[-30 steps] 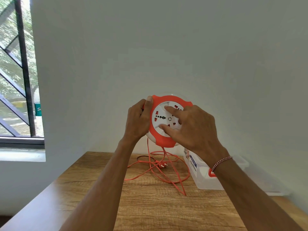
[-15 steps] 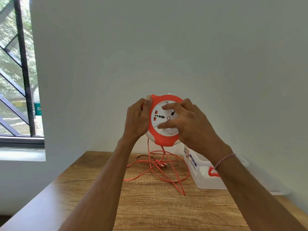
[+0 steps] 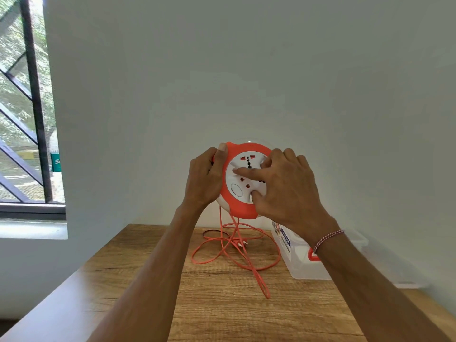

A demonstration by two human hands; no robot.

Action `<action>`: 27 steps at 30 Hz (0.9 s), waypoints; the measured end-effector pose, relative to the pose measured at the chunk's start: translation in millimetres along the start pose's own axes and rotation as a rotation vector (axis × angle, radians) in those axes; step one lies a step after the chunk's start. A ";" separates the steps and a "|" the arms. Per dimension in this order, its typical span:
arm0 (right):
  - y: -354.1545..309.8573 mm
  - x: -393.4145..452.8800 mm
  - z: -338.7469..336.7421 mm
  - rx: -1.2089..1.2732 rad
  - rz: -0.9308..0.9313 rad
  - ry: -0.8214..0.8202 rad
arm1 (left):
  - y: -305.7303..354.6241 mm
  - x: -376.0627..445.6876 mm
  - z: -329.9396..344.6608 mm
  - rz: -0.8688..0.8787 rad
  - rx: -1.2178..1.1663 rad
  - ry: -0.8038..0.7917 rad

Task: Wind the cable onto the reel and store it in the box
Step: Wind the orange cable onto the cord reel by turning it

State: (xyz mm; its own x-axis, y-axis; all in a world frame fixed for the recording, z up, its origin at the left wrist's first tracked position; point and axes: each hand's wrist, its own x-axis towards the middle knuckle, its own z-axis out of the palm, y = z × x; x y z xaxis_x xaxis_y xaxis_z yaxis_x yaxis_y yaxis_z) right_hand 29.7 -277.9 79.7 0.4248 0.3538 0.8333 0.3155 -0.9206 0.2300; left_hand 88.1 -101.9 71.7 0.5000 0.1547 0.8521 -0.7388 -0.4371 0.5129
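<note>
An orange and white cable reel [image 3: 238,193] with sockets on its face is held upright in the air above the table. My left hand [image 3: 206,177] grips its left rim, thumb on the top edge. My right hand [image 3: 286,186] lies on the white centre disc, index finger and thumb pressed into it. Orange cable [image 3: 235,253] hangs from the reel's underside and lies in loose loops on the wooden table [image 3: 222,304], with the plug [image 3: 240,243] among them. A clear plastic box [image 3: 306,265] with an orange latch stands to the right, partly hidden by my right forearm.
A white wall rises just behind the table. A barred window [image 3: 27,119] is at the left, with a sill below it. The box's clear lid [image 3: 407,275] lies behind the box by the wall. The table's left edge runs diagonally toward me.
The white centre disc has turned: its oval button moved from lower right to lower left. My right hand shifted right and regripped the disc. Cable loops on the table have shifted slightly.
</note>
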 end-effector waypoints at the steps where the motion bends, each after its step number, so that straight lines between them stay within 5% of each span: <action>1: -0.5 -0.1 0.9 0.012 0.026 -0.002 | -0.3 0.0 0.1 0.010 0.001 0.000; 11: -9.8 1.7 -2.5 0.276 0.206 0.018 | -1.9 -0.5 4.2 0.033 0.012 -0.022; 18: 3.8 5.5 -7.5 0.232 -0.035 0.052 | -1.3 0.3 0.5 0.019 0.012 -0.007; 23: 6.3 4.8 -8.2 0.169 -0.146 -0.176 | 0.2 -0.5 -0.6 -0.003 0.007 0.001; 27: -0.5 3.1 -6.1 0.031 -0.140 -0.203 | 0.8 -0.1 -0.6 -0.005 0.019 -0.005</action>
State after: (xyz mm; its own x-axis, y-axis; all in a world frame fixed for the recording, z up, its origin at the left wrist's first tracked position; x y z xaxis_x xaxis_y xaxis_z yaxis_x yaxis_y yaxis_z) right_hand 25.7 -277.4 85.3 0.5357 0.5064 0.6757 0.4078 -0.8559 0.3182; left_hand 87.1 -101.8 72.1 0.5058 0.1525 0.8491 -0.7276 -0.4533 0.5149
